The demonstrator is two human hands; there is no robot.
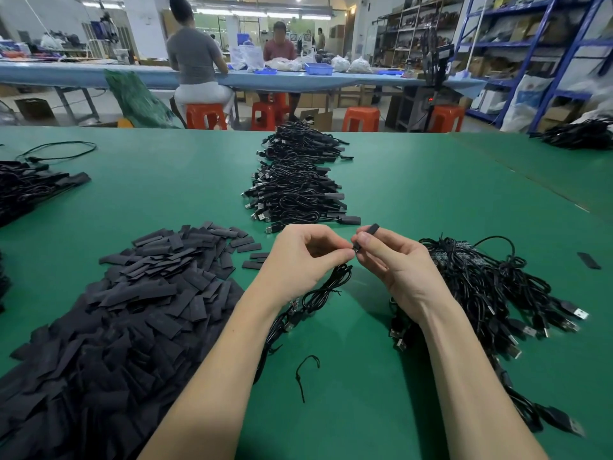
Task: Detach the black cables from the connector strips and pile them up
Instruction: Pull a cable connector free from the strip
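Above the green table (398, 194), my left hand (303, 257) pinches the end of a coiled black cable (323, 290) that hangs down to the table. My right hand (389, 260) pinches a small flat black piece (371, 230) right at that cable end, fingertips of both hands nearly touching. To the right lies a bundle of black USB cables (491, 287) still joined at connector strips (447, 257). A long pile of finished cables (298, 184) runs away from me at the centre.
A large heap of flat black sleeves (132, 310) covers the left of the table. A loose black tie (306, 373) lies between my forearms. More cable heaps sit at far left (26, 187) and far right (580, 134). People work at a bench behind.
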